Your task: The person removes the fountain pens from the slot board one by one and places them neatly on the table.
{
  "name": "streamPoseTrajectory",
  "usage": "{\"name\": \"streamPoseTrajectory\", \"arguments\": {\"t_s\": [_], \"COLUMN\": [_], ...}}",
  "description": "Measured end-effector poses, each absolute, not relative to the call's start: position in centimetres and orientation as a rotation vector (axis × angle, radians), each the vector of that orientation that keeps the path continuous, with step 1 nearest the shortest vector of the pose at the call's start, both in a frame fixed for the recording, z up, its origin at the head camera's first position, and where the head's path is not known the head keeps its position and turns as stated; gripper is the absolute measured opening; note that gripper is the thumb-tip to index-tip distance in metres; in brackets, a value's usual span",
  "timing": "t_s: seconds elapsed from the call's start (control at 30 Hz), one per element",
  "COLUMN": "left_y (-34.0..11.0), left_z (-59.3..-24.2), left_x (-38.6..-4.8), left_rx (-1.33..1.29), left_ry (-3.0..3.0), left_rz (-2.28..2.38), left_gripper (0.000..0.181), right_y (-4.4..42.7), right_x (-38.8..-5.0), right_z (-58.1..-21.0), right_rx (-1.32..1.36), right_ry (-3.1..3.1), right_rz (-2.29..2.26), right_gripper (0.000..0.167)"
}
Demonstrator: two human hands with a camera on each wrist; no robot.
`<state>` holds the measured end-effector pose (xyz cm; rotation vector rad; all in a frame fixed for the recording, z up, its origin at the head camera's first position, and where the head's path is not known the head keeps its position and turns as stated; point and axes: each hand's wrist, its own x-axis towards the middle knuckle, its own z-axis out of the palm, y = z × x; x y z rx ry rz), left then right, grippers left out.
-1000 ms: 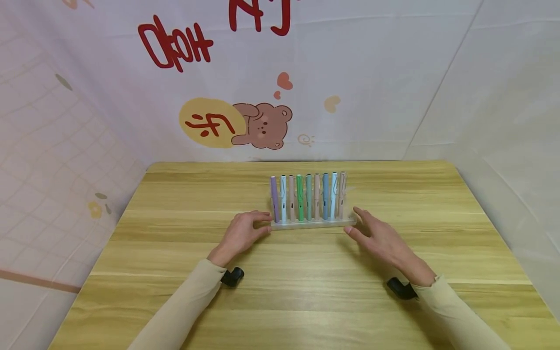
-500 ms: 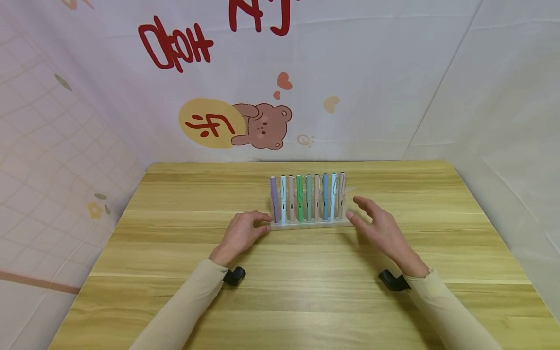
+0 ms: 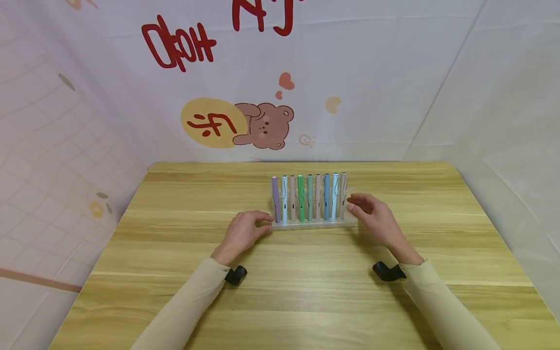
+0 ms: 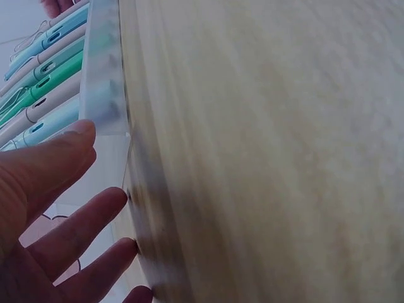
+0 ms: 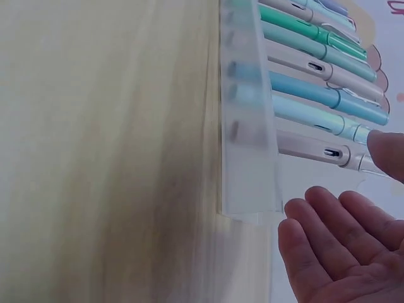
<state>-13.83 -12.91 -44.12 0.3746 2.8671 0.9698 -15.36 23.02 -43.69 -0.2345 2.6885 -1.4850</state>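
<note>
A frosted clear pen stand [image 3: 315, 224] holds a row of several upright capped pens. A purple pen [image 3: 275, 199] is at the left end, a green pen [image 3: 301, 198] nearer the middle, and a greyish-beige pen [image 3: 343, 197] at the right end. My left hand [image 3: 242, 231] is at the stand's left end; in the left wrist view its thumb [image 4: 76, 136] overlaps the base's corner, and contact is hard to tell. Beside the right-end pen is my right hand [image 3: 376, 218], fingers loosely bent. The right wrist view shows its thumb [image 5: 388, 151] near that pen's cap, nothing held.
The stand rests on a wood-grain table [image 3: 302, 291], towards its back edge. Behind it hangs a white cloth [image 3: 372, 73] with a printed bear and red characters. More pale cloth hangs along both sides. A black wrist mount [image 3: 387, 272] sits below each hand.
My right hand has risen from the base's right corner and moved left, towards the right-end pen's upper part. The left hand stays at the stand's left end. The pens keep their places.
</note>
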Motion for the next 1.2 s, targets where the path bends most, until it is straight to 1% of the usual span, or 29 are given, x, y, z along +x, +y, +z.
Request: {"name": "streamPoseTrajectory", "arguments": {"t_s": [0.3, 0.5, 0.8, 1.2], "left_y": [-12.9, -12.9, -13.0, -13.0], "left_z": [-44.3, -44.3, -44.2, -44.4], "left_x": [-14.1, -14.3, -14.3, -14.3], "left_rx": [0.416, 0.400, 0.376, 0.336], "left_ry": [2.872, 2.845, 2.827, 2.823], "left_rz": [1.020, 1.075, 1.089, 1.117], "left_gripper": [0.020, 0.018, 0.018, 0.017], "right_y": [22.6, 22.3, 21.9, 21.7], "right_x": [-16.3, -16.5, -16.8, -17.2], "right_z": [-43.7, -43.6, -43.4, -43.7], "right_rx": [-0.197, -0.154, -0.137, -0.123], "right_ry": [2.631, 2.613, 2.589, 2.627], "right_rz": [-1.496, -1.480, -1.483, -1.504], "right_gripper": [0.052, 0.048, 0.049, 0.040]}}
